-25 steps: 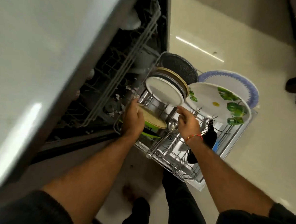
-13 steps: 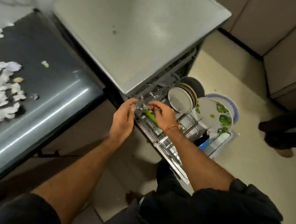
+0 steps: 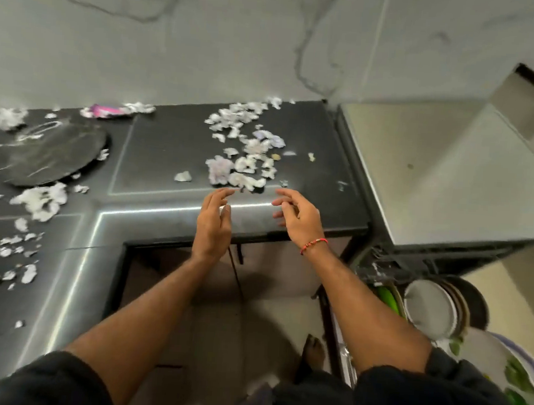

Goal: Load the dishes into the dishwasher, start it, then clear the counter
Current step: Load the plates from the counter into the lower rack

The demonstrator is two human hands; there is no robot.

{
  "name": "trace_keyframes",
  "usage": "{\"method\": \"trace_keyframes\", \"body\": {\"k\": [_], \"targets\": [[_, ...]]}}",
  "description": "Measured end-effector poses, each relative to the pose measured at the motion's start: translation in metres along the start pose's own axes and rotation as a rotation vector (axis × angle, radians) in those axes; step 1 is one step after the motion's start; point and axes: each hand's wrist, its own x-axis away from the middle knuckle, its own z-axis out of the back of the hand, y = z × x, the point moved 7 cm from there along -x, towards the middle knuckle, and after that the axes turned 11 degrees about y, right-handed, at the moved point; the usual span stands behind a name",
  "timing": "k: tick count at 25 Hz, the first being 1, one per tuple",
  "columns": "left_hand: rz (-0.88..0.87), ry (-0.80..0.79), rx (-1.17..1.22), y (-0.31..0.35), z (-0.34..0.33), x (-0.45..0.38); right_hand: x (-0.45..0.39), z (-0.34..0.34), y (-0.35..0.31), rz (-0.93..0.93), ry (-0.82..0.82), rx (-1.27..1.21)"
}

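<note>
Both hands hover over the front edge of the dark worktop (image 3: 295, 134), empty: the left hand (image 3: 212, 227) has its fingers straight and together, the right hand (image 3: 299, 219) has them loosely spread, neither grip holding anything. Loading looks largely done: several plates (image 3: 432, 308) stand on edge in the pulled-out dishwasher rack (image 3: 346, 359) at lower right, so the machine is not yet closed or started. 1 dark round dish (image 3: 51, 152), blurred, possibly a pan, sits on the worktop at left. Torn paper scraps (image 3: 243, 156) litter the surface just beyond the fingertips; clearing them remains.
</note>
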Motion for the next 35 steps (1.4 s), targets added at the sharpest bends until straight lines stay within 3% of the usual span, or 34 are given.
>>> {"method": "trace_keyframes", "body": {"k": [8, 18, 22, 35], "targets": [[0.127, 0.303, -0.159, -0.070, 0.102, -0.054, -0.075, -0.135, -0.028, -0.043, -0.256, -0.127], [0.345, 0.630, -0.323, -0.115, 0.176, -0.087, -0.126, -0.275, -0.060, -0.073, -0.622, -0.158], [0.402, 0.669, -0.363, -0.131, 0.196, -0.088, -0.124, -0.323, -0.059, -0.116, -0.715, -0.109], [0.596, 0.794, -0.283, -0.243, 0.311, -0.151, -0.099, -0.525, -0.055, -0.697, -0.709, -0.246]]}}
